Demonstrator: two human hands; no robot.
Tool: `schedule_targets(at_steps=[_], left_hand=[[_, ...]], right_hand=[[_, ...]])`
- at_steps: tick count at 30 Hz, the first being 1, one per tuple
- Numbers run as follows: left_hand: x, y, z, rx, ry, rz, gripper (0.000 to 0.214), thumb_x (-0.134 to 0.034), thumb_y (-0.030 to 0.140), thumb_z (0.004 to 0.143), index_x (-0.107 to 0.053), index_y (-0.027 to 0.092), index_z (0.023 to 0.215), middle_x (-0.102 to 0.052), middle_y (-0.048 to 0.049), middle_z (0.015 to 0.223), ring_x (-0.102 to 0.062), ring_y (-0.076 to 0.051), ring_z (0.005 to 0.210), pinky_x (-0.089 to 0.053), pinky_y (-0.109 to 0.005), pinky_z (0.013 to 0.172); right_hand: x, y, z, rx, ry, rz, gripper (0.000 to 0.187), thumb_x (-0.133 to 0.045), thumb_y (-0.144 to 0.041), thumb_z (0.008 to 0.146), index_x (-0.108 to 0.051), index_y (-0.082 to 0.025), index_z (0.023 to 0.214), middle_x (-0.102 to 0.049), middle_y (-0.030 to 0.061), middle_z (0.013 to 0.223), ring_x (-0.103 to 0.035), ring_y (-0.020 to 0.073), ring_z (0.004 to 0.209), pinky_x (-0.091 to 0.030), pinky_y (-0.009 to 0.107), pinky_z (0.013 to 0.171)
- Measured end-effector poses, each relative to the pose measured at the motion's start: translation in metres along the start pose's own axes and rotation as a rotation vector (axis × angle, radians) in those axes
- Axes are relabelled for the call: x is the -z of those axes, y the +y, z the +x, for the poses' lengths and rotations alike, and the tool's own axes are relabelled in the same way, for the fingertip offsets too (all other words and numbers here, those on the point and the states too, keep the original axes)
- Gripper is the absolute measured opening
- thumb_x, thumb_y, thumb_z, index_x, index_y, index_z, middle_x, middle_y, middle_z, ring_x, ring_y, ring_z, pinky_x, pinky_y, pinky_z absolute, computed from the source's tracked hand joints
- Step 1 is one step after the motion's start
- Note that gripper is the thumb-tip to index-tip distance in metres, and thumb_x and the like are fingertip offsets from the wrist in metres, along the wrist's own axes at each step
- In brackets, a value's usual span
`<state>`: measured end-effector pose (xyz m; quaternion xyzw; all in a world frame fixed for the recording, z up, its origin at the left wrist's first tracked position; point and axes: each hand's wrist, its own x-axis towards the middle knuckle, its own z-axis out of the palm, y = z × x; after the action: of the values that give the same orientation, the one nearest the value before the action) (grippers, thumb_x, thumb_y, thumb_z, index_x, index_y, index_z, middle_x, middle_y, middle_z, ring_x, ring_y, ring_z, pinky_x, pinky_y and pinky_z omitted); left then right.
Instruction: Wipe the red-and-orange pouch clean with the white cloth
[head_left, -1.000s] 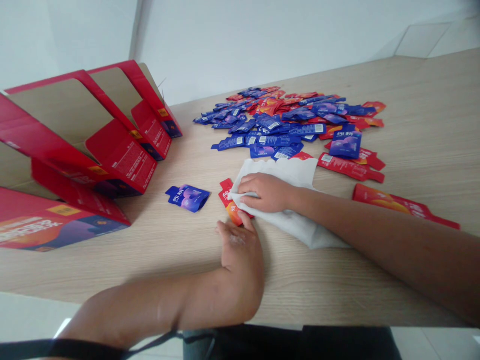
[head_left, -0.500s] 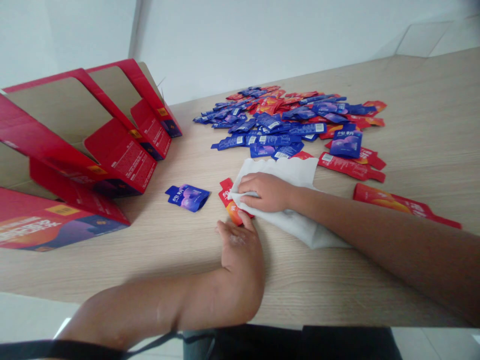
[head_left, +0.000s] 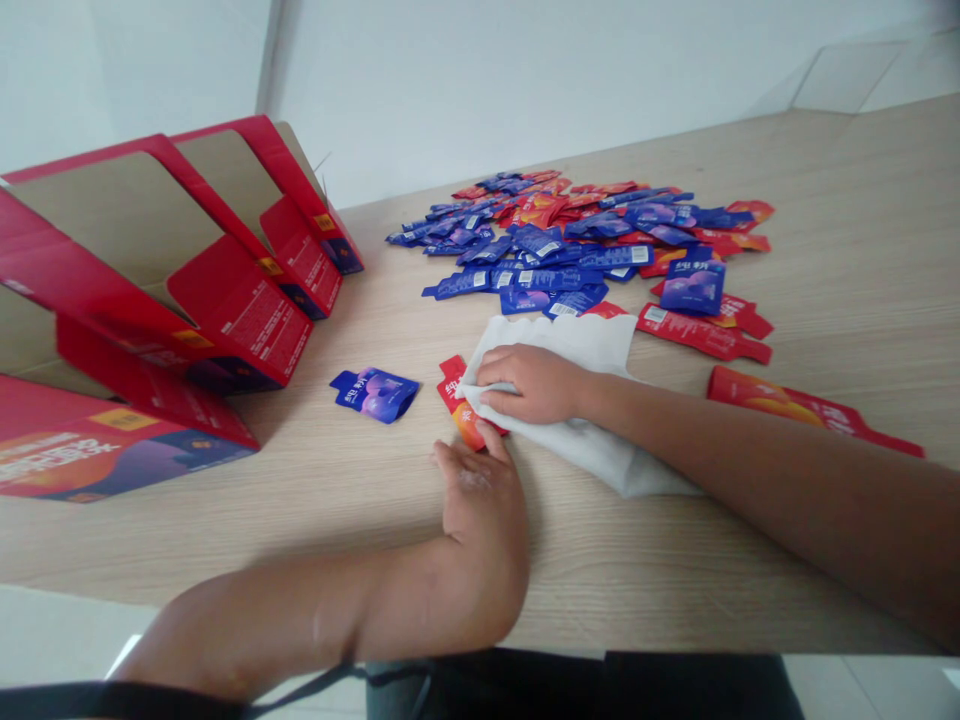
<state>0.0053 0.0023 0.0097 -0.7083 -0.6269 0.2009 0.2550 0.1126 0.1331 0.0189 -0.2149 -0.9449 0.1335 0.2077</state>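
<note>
Plainly, the head view shows the likeliest trouble at the red-and-orange spouted pouch (head_left: 452, 378), which lies flat on the wood-grain counter (head_left: 360, 510), its spout end pointing away from the person and its near end under a fingertip. The left hand (head_left: 486, 520) is partly open, thumb and forefinger apart, the forefinger resting on the pouch; the other fingers are hidden, so I cannot tell whether it pinches the foil or only presses it. The right hand (head_left: 532, 385) is closed over a bunched fold of white cloth (head_left: 600, 345), whose edge overlaps the pouch. With so light a hold, a hard stroke of the cloth could skid or spin the pouch, or crease it; a fold might also snag its edge. Pressing too hard could strain its seams. The cloth's loose far edge reaches close to the heap of blue and red pouches (head_left: 536, 275), so a wide sweep might drag some of them along. A blue-purple pouch (head_left: 375, 394) lies apart, between the red pouch and the open red cartons (head_left: 255, 320), where the left hand could knock it. Another red pouch (head_left: 795, 405) lies beside the right forearm, which could nudge it.
</note>
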Motion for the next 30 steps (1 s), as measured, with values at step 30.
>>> schedule_targets(at_steps=[30], left_hand=[[-0.0009,-0.0007,-0.0012,-0.001,0.024,-0.020,0.050,-0.026,-0.001,0.083,-0.053,0.000,0.125,-0.073,-0.0173,0.081,-0.070,-0.020,0.080,-0.047,-0.041,0.092]], right_hand=[[-0.0005,0.0004,-0.0006,0.001,-0.001,0.024,0.018,-0.049,-0.023,0.087,-0.065,-0.013,0.084,-0.064,0.0094,0.093,-0.055,0.0191,0.087,-0.041,0.032,0.080]])
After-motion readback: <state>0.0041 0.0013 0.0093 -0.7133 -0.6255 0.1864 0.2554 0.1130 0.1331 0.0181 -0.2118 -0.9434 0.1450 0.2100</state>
